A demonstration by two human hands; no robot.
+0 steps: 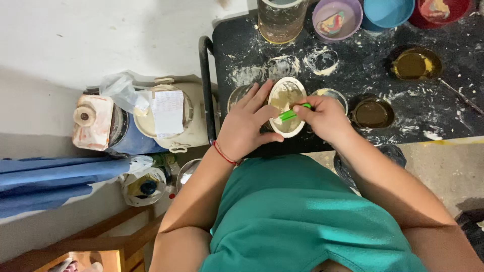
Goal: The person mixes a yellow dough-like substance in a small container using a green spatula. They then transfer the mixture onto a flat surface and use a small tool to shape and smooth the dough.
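white paper label (168, 113) | on cream tub lid, floor left | print perhaps blurred

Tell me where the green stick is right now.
In the head view the green stick sits left of centre on the black table, pinched in the right hand over the white cup steadied by the left hand.
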